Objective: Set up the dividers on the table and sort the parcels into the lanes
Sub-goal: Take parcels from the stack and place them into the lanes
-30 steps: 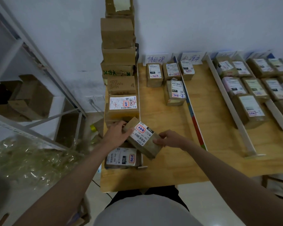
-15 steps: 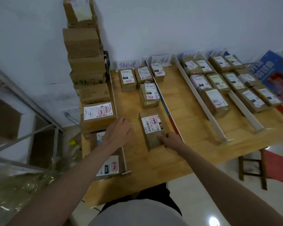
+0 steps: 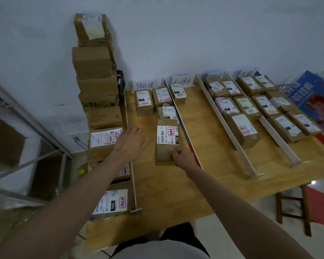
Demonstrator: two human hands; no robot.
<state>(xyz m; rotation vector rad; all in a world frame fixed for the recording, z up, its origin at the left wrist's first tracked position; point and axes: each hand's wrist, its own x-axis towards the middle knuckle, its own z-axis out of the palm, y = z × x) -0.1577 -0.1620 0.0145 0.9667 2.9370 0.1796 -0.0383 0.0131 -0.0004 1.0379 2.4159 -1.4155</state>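
One parcel (image 3: 166, 142) lay flat on the table (image 3: 209, 165), label up, in the leftmost lane, touching the near end of the parcel (image 3: 167, 112) behind it and just left of the coloured divider (image 3: 183, 131). Right hand (image 3: 181, 157) had its grip pinched on that parcel's near corner. Left hand (image 3: 131, 143) hovered left of the parcel, fingers spread, holding nothing, apart from it. Beyond the parcel, two more (image 3: 144, 101) sat at the lane's far end under a handwritten sign (image 3: 145, 85); one small parcel (image 3: 178, 94) sat right of the coloured divider under a second sign (image 3: 182, 81). Further right of the parcel, white dividers (image 3: 226, 131) stood in place and the lanes past them held many parcels (image 3: 243, 128). Left of the parcel, past a thin edge divider (image 3: 131, 174), a stack of unsorted boxes (image 3: 95, 75) rose against the wall, with labelled ones (image 3: 105, 139) lower down. Judgement: dividers looked done, sorting well along, the stack left to go; middle lane nearly bare.
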